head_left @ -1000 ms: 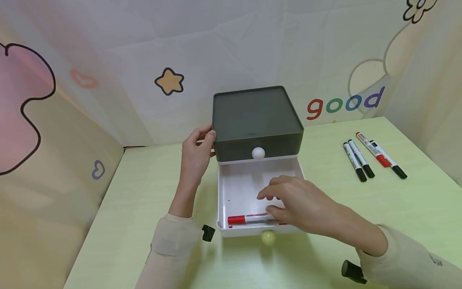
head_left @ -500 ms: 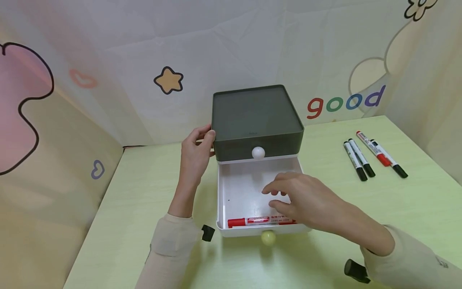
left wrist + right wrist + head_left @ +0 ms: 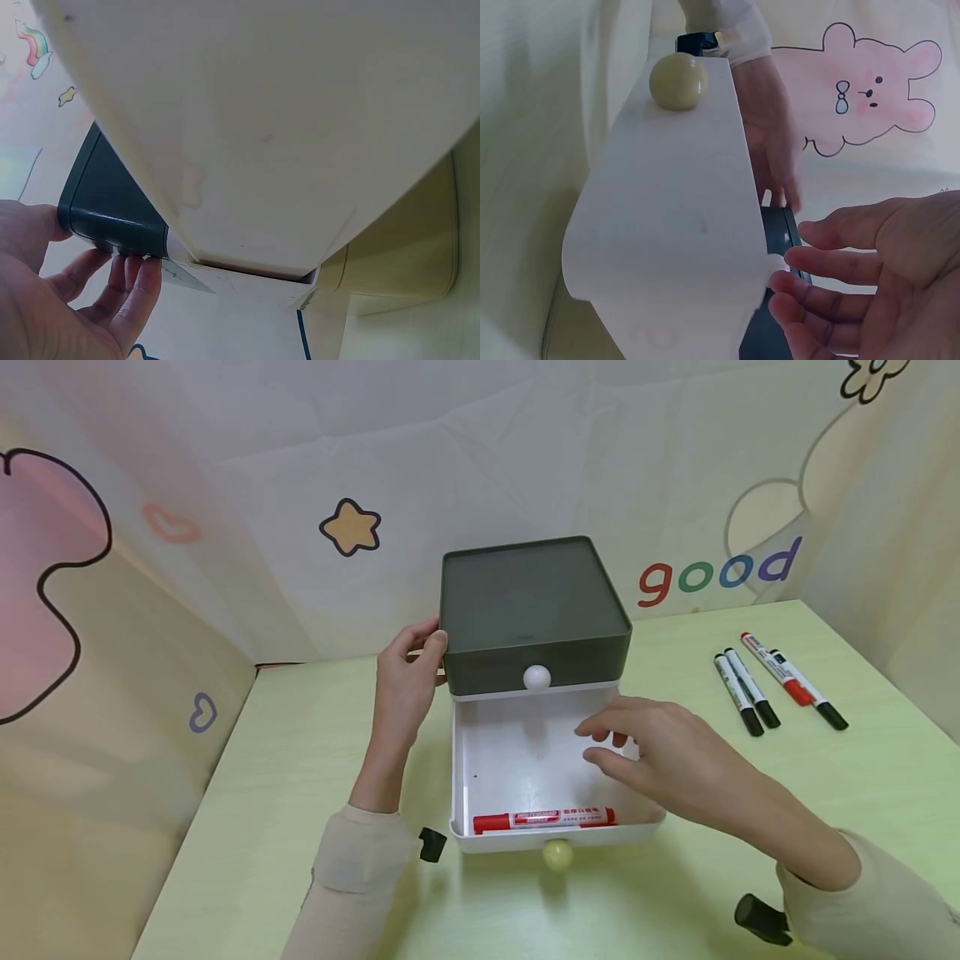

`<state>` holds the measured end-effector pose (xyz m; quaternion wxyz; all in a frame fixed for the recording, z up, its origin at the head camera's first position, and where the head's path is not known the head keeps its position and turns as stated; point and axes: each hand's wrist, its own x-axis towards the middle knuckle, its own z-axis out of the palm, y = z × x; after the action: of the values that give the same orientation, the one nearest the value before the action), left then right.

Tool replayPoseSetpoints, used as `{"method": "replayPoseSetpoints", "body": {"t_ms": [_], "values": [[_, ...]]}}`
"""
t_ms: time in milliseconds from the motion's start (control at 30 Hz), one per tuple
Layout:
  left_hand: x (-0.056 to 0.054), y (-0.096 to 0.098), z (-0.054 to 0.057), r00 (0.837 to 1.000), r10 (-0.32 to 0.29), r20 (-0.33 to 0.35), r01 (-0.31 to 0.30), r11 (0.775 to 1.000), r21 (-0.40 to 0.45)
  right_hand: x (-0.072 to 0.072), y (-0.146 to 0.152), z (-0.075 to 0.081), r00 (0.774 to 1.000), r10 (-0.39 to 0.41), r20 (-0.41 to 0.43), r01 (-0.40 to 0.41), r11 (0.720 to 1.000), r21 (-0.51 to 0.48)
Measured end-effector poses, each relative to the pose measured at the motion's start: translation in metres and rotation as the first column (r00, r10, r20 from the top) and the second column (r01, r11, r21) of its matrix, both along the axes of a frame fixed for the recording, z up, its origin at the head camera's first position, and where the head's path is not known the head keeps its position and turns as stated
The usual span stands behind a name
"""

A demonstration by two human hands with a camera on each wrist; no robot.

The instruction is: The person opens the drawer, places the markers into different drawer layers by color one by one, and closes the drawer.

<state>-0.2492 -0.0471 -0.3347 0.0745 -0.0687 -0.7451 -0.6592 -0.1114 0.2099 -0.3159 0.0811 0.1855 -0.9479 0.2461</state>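
A drawer box with a dark grey-green upper part (image 3: 536,602) stands on the table. Its white lower drawer (image 3: 510,735) is pulled out. Inside, along the drawer's front wall, lies a red-capped whiteboard marker (image 3: 543,819). My left hand (image 3: 407,681) rests against the left side of the dark part, its thumb at the upper edge; the left wrist view shows the extended fingers (image 3: 139,296) touching that side. Over the drawer's right side hovers my right hand (image 3: 660,747), fingers loosely bent and apart, holding nothing. The hand hides part of the drawer's right wall.
Several markers lie on the table at the right, including a black-capped pair (image 3: 746,693) and a red-capped one (image 3: 776,668). A white knob (image 3: 537,677) and a yellow knob (image 3: 557,855) stick out from the drawer fronts. A printed cloth (image 3: 517,468) hangs behind.
My right hand has moved up and to the right, away from the marker in the drawer, leaving the marker in fuller view. The left hand has stayed at the box's side.
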Motion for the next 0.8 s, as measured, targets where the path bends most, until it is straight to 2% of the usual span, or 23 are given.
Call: {"method": "replayPoseSetpoints", "body": {"t_ms": [200,533,800], "values": [[0.001,0.0,0.0,1.0,0.001,0.004,-0.001,1.0,0.003,0.001,0.013,0.006,0.999,-0.038,-0.007,0.038,0.999,-0.026],[0.001,0.0,0.0,1.0,0.004,0.003,-0.004,1.0,-0.007,0.002,0.032,0.012,0.994,-0.089,-0.066,0.086,0.995,-0.05],[0.002,0.001,0.001,1.0,0.007,0.006,-0.007,1.0,-0.01,0.002,0.045,0.014,0.984,-0.142,-0.109,0.139,0.99,-0.034]]}}
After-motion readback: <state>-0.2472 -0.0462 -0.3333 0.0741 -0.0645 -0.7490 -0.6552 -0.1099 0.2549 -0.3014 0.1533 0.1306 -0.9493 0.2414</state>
